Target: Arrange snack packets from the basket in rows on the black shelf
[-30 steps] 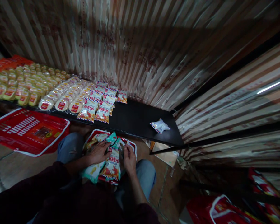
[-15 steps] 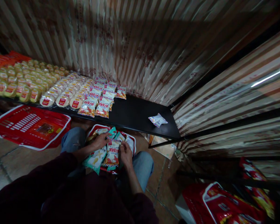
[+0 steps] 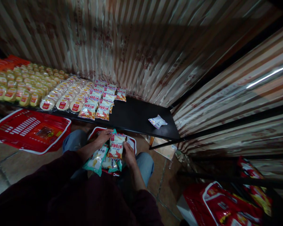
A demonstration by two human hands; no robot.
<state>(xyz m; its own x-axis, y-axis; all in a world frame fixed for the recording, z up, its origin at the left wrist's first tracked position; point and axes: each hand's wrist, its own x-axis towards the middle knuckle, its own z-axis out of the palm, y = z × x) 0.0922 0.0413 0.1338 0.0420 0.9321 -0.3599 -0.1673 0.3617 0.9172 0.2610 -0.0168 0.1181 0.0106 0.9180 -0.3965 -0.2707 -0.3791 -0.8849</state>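
Note:
Between my two hands is a white snack bag [image 3: 116,147] with a striped top edge and red lettering, its printed front facing me. My left hand [image 3: 104,137] is closed on its upper left corner, and my right hand [image 3: 129,153] grips its right side. Below it, a red basket [image 3: 96,129] with a white rim sits between my knees. Green snack bags [image 3: 96,160] lie in the basket, partly covered by the held bag and my hands.
A black shelf [image 3: 132,114] ahead carries rows of matching snack bags [image 3: 103,110], round wrapped cakes [image 3: 47,104] and yellow packs [image 3: 25,95]. One bag [image 3: 157,121] lies alone at its right end. A red basket [image 3: 30,128] is at left; red packages [image 3: 226,204] are at lower right.
Both hands have lifted the white snack bag a little up and away from the green bags, uncovering more of them. The view has shifted slightly.

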